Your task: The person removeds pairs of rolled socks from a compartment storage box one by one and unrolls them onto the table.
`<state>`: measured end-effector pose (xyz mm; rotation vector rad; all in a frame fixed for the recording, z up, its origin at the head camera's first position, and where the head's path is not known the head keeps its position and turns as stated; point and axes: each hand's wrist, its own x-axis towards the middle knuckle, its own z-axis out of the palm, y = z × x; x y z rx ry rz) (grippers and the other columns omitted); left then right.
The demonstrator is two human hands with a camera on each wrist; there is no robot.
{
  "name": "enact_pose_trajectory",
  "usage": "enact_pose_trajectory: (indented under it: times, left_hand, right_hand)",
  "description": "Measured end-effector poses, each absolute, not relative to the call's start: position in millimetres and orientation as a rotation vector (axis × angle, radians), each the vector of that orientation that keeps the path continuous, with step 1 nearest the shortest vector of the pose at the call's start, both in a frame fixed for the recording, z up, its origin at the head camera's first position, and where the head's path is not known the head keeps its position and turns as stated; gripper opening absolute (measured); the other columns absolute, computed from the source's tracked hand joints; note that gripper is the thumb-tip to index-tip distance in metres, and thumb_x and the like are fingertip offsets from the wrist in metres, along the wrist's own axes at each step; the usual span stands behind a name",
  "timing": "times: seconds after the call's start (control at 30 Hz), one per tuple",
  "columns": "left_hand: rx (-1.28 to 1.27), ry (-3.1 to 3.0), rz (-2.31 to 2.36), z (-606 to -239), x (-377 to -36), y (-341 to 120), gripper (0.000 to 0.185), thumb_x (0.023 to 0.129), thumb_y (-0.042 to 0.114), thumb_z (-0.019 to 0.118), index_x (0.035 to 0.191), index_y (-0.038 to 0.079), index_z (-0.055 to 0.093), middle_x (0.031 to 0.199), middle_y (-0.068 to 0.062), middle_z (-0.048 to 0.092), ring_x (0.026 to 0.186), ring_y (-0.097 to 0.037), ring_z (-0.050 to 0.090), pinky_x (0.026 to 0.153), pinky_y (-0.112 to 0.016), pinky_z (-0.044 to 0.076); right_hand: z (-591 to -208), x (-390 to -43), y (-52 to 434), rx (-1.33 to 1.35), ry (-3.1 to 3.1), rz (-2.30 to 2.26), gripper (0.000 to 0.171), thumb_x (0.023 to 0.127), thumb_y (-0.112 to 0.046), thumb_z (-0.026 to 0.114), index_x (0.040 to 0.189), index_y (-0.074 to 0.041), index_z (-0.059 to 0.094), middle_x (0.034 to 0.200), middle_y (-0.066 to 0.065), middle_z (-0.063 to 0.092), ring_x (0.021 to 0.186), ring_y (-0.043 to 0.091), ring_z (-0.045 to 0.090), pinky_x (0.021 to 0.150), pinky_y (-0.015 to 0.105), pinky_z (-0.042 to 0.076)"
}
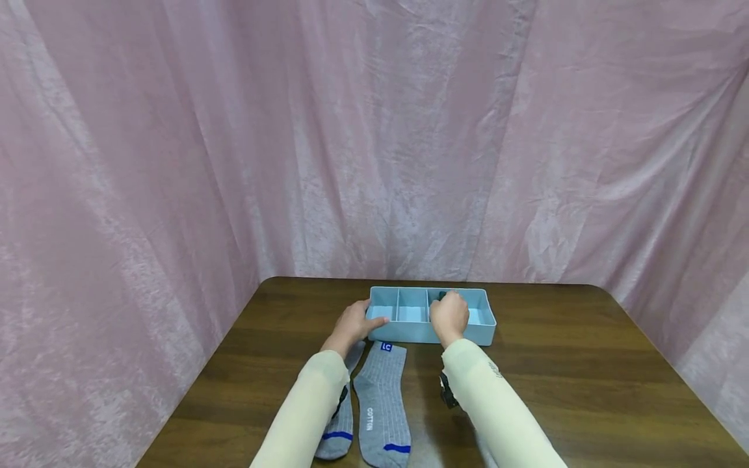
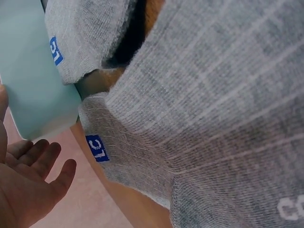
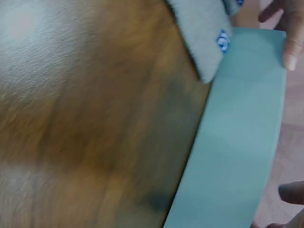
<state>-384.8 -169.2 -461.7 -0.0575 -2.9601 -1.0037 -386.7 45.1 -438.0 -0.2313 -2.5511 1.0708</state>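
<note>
The light-blue divided tray (image 1: 409, 333) is touched at its left end by the open left hand (image 1: 355, 323); a dark object (image 1: 443, 296) is gripped inside by the right hand (image 1: 449, 316); 2 grey socks (image 1: 381, 403) lie on the counter (image 1: 585, 364).

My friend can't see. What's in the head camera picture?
Two hands reach to a light blue divided tray on a brown wooden table: the left hand touches its left end, the right hand is over a right compartment. Two grey socks lie nearer, pink curtains behind.

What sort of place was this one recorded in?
Probably a staged recording corner rather than a lived-in room: pink draped cloth closes in a wooden table, which bears a divided blue tray and grey socks.
</note>
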Motion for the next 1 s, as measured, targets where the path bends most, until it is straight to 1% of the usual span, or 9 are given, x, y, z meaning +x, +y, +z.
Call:
enact_pose_trajectory:
  times: [0.03, 0.1, 0.23, 0.47, 0.53, 0.67, 0.8, 0.9, 1.0]
  left_hand:
    - [-0.053, -2.960, -1.005, -461.4, -384.6, -169.9, 0.076, 0.091, 0.044, 0.070, 0.149, 0.003, 0.043, 0.145, -0.017, 0.050, 0.132, -0.037, 0.046, 0.106, -0.053, 0.038]
    - [-0.058, -2.956, -1.010, -461.0, -384.5, -171.0, 0.075, 0.091, 0.043, 0.070, 0.149, 0.003, 0.043, 0.145, -0.017, 0.050, 0.132, -0.037, 0.046, 0.106, -0.054, 0.038]
    - [-0.074, -2.953, -1.009, -459.2, -383.6, -170.5, 0.075, 0.091, 0.043, 0.070, 0.149, 0.004, 0.043, 0.144, -0.017, 0.051, 0.131, -0.037, 0.047, 0.105, -0.053, 0.038]
    - [-0.099, -2.951, -1.018, -458.6, -381.0, -169.2, 0.079, 0.090, 0.047, 0.070, 0.149, 0.002, 0.043, 0.143, -0.018, 0.051, 0.130, -0.037, 0.049, 0.104, -0.053, 0.040]
    - [-0.087, -2.955, -1.019, -460.6, -380.7, -169.4, 0.079, 0.090, 0.047, 0.070, 0.149, 0.002, 0.043, 0.144, -0.018, 0.051, 0.130, -0.036, 0.048, 0.104, -0.052, 0.040]
    - [-0.077, -2.947, -1.010, -463.0, -380.8, -169.4, 0.078, 0.090, 0.046, 0.071, 0.147, 0.001, 0.044, 0.144, -0.018, 0.050, 0.131, -0.036, 0.048, 0.105, -0.052, 0.039]
    - [-0.092, -2.932, -1.004, -462.5, -381.8, -169.2, 0.077, 0.090, 0.046, 0.071, 0.147, 0.001, 0.045, 0.144, -0.018, 0.051, 0.131, -0.036, 0.048, 0.105, -0.052, 0.039]
    - [-0.081, -2.945, -1.000, -460.8, -380.9, -169.7, 0.077, 0.091, 0.046, 0.070, 0.148, 0.004, 0.044, 0.146, -0.017, 0.049, 0.133, -0.037, 0.046, 0.106, -0.053, 0.038]
    - [-0.063, -2.967, -0.995, -458.7, -379.0, -169.2, 0.075, 0.092, 0.046, 0.069, 0.149, 0.005, 0.043, 0.147, -0.016, 0.048, 0.134, -0.037, 0.044, 0.106, -0.054, 0.037]
  right_hand:
    - [-435.1, -386.2, 44.8, -0.233, -2.565, 1.090, 0.032, 0.086, 0.000, 0.051, 0.056, -0.009, 0.045, 0.057, 0.007, 0.041, 0.056, 0.022, 0.037, 0.050, 0.036, 0.033]
    - [-431.5, -385.9, 44.6, -0.248, -2.601, 1.121, 0.040, 0.084, 0.001, 0.049, 0.051, -0.015, 0.033, 0.053, 0.001, 0.030, 0.055, 0.019, 0.029, 0.049, 0.034, 0.028]
    - [-431.4, -390.4, 46.3, -0.268, -2.655, 1.133, 0.041, 0.084, 0.000, 0.049, 0.049, -0.016, 0.033, 0.052, 0.000, 0.030, 0.054, 0.019, 0.031, 0.048, 0.033, 0.028]
    - [-435.1, -399.5, 54.7, -0.134, -2.785, 1.162, 0.042, 0.085, 0.000, 0.048, 0.050, -0.017, 0.034, 0.051, -0.002, 0.026, 0.051, 0.015, 0.023, 0.047, 0.029, 0.024]
    - [-437.0, -398.3, 56.5, -0.095, -2.790, 1.127, 0.041, 0.086, 0.002, 0.048, 0.051, -0.016, 0.036, 0.050, -0.001, 0.030, 0.049, 0.015, 0.027, 0.045, 0.029, 0.026]
    - [-439.0, -395.0, 58.1, -0.110, -2.749, 0.993, 0.037, 0.088, 0.000, 0.051, 0.053, -0.011, 0.047, 0.053, 0.005, 0.046, 0.051, 0.019, 0.042, 0.043, 0.032, 0.035]
    - [-437.3, -396.6, 56.8, -0.138, -2.788, 0.913, 0.030, 0.088, -0.001, 0.053, 0.059, -0.007, 0.059, 0.065, 0.012, 0.062, 0.061, 0.025, 0.058, 0.047, 0.037, 0.045]
    - [-436.3, -400.0, 53.9, -0.152, -2.870, 0.866, 0.025, 0.088, -0.003, 0.055, 0.064, -0.005, 0.063, 0.073, 0.015, 0.065, 0.066, 0.027, 0.061, 0.050, 0.039, 0.047]
    - [-437.9, -402.8, 51.2, -0.177, -2.957, 0.834, 0.024, 0.091, -0.007, 0.054, 0.069, -0.004, 0.065, 0.074, 0.015, 0.064, 0.065, 0.026, 0.058, 0.049, 0.039, 0.046]
